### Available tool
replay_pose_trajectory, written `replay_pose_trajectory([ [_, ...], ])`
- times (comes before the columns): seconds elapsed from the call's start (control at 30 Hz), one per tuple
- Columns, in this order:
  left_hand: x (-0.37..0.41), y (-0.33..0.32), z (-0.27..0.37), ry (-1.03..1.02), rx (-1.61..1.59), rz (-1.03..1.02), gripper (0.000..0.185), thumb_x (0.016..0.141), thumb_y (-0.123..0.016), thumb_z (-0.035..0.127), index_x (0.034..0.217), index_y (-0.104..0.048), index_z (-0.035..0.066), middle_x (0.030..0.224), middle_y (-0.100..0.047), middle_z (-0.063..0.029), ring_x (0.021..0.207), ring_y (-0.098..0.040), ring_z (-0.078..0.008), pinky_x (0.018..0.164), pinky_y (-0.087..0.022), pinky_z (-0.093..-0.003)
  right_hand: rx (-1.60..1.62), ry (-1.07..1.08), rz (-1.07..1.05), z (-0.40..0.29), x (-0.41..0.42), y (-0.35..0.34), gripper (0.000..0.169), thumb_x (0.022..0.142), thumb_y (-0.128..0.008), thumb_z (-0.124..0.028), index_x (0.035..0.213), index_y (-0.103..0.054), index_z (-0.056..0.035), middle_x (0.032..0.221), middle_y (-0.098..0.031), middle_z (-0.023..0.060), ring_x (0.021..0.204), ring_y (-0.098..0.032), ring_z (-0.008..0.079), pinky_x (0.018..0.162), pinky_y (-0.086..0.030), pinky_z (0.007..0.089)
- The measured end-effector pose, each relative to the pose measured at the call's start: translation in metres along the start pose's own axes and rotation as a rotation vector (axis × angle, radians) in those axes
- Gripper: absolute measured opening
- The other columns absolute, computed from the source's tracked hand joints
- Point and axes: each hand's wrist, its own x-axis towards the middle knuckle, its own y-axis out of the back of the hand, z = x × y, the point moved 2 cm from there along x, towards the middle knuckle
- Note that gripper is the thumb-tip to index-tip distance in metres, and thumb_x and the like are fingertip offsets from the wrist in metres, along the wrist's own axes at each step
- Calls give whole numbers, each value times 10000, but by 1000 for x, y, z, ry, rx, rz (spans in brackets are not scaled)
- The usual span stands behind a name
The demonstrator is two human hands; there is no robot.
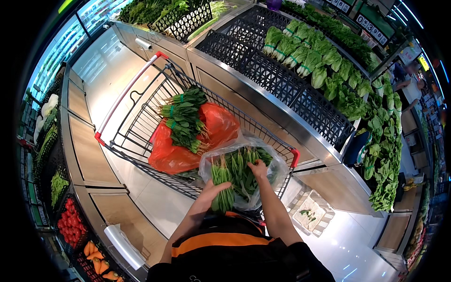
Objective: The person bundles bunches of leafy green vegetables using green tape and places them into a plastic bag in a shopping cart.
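Observation:
My left hand (212,189) grips a bunch of long-stemmed leafy greens (222,197) at the near left side of a clear plastic bag (278,176). More leafy greens (243,176) lie inside that opened bag, stem ends pointing away from me. The fingers of my right hand (259,170) are curled on the stems of these greens; the fingertips are partly hidden. Both hands are over a wire shopping cart (141,135). Beyond the bag, bunches of dark leafy greens with green ties (186,116) rest on red plastic bags (220,123).
A display stand with black plastic crates (260,67) and lettuce bunches (306,53) runs along the right. To the left, a counter holds tomatoes (71,222), carrots (98,262) and a plastic bag roll (123,246). A pale crate (312,213) with loose leaves sits on the floor.

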Motion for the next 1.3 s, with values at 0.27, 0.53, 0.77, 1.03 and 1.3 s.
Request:
replay_pose_trajectory([
  [0.27,13,24,-4,32,-95,-54,309,834,-688,91,1120,-605,7,973,-674,-69,903,-646,-155,777,-522,-313,671,401,8,-6,-46,51,216,902,-628,-157,1064,-571,-26,985,-627,34,918,-568,108,812,-447,255],
  [0.53,25,-8,27,-85,-195,-318,655,823,-669,88,1414,-399,4,1250,-566,-83,1137,-560,-193,985,-433,-328,1138,196,-424,-41,-106,86,277,961,-550,-174,1206,-558,-46,1098,-636,20,976,-595,109,866,-464,252],
  [0.77,21,-33,14,-16,116,-352,576,757,-783,118,1267,-534,15,1133,-613,-47,1064,-562,-136,933,-438,-296,1119,164,-484,-64,-143,53,482,983,-543,-237,1406,-418,-43,1295,-549,60,1152,-525,132,971,-417,262],
  [1.03,16,-29,25,-440,630,-252,513,721,-773,173,1173,-581,21,1110,-565,-140,1021,-576,-268,891,-458,-353,370,822,177,-104,-163,129,238,836,-699,-84,1068,-652,-61,970,-613,77,880,-603,199,765,-487,310],
  [1.3,4,-35,36,-435,757,-312,567,725,-790,145,1215,-540,9,1141,-556,-83,1011,-564,-186,875,-459,-322,-25,1197,315,-132,-171,136,211,739,-755,-66,932,-671,-89,923,-556,77,841,-595,262,680,-483,322],
])
